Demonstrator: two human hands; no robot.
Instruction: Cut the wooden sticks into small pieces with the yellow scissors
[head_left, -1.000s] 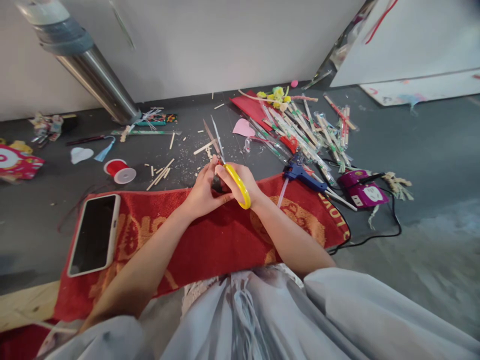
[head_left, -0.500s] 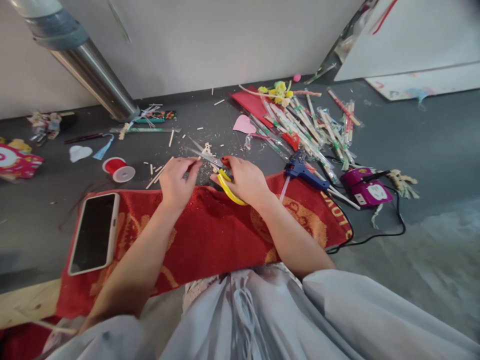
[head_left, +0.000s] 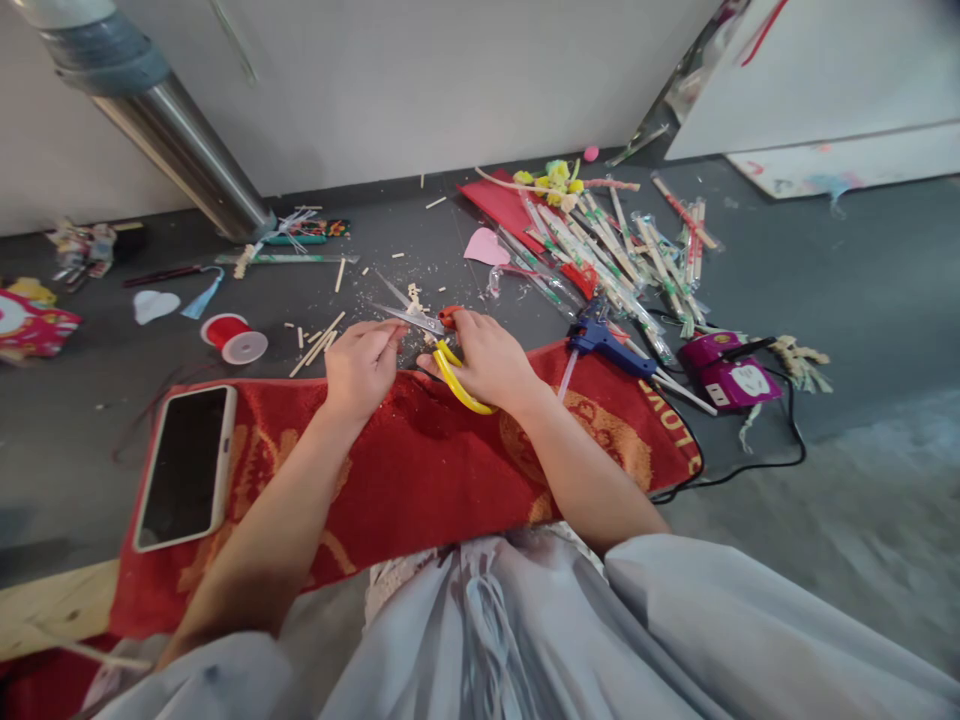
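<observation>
My right hand is closed around scissors with a yellow handle. Their two blades point left and stand slightly apart. A small orange-red piece shows at my right fingertips; whether it belongs to the scissors I cannot tell. Close to the blades, my left hand pinches its thumb and fingers together, and whatever is between them is too small to make out. Short pale stick pieces and crumbs lie just beyond the blades. Longer thin sticks rest beside my left hand.
Beneath my forearms lies a red towel, with a phone on its left. A red ribbon spool sits further left. On the right are a blue glue gun, wrapped sticks, and a purple box with a black cable.
My hands were together around the scissors, blades pointing away. They have since separated, my left hand moving left, and the blades have swung left. Over the last half second little has moved.
</observation>
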